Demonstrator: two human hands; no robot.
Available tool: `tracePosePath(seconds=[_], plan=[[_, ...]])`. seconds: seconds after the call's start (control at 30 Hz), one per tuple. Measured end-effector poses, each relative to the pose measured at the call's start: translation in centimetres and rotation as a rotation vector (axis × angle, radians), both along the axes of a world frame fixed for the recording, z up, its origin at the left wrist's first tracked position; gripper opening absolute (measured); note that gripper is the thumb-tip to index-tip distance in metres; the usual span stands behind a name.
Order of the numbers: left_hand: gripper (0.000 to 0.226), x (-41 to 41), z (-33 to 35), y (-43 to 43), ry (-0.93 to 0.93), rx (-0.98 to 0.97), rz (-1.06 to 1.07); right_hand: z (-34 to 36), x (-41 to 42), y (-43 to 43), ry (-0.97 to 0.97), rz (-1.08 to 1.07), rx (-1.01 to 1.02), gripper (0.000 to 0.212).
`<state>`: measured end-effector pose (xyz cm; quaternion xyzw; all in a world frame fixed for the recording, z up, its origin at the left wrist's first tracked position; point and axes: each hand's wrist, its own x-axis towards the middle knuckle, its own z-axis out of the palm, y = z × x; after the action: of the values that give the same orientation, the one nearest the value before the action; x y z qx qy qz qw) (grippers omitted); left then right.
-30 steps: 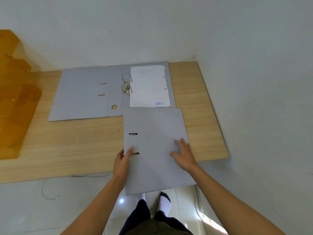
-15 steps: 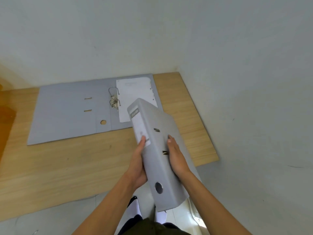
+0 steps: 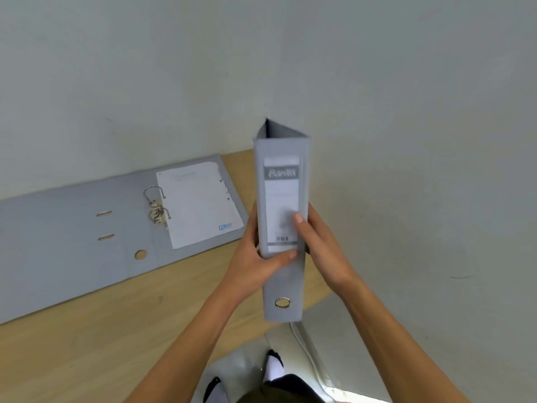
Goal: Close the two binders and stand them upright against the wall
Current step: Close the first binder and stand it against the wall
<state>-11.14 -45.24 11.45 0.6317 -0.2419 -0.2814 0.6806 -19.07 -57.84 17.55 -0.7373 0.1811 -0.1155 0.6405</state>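
Note:
A closed grey binder is held upright in the air above the table's right end, its labelled spine and finger hole facing me. My left hand grips its left side, thumb across the spine. On the right side my right hand clasps it, thumb on the spine label. A second grey binder lies open and flat on the wooden table against the back wall, its ring mechanism open and a white sheet on its right half.
White walls meet in a corner just behind the held binder. The table's right edge ends near the side wall. My feet in white socks and a white cable show on the floor below.
The closed binder rose from lying flat at the table's front edge to upright in both hands, spine turned towards me. The view shifted right.

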Motion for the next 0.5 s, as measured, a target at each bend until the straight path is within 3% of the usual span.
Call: tracePosePath(seconds=[0.1, 0.23, 0.5], plan=[[0.107, 1.4, -1.2, -1.1, -0.086, 0.067, 0.006, -0.1, 0.3, -1.4, 0.004, 0.029, -0.076, 0.055], [0.083, 2.3, -3.0, -2.7, -0.129, 0.182, 0.038, -2.0, 0.5, -3.9, 0.011, 0.066, -0.043, 0.071], [0.11, 4.9, -2.8, -7.8, -0.179, 0.348, -0.108, -4.0, 0.9, -10.1, -0.005, 0.002, 0.079, 0.068]])
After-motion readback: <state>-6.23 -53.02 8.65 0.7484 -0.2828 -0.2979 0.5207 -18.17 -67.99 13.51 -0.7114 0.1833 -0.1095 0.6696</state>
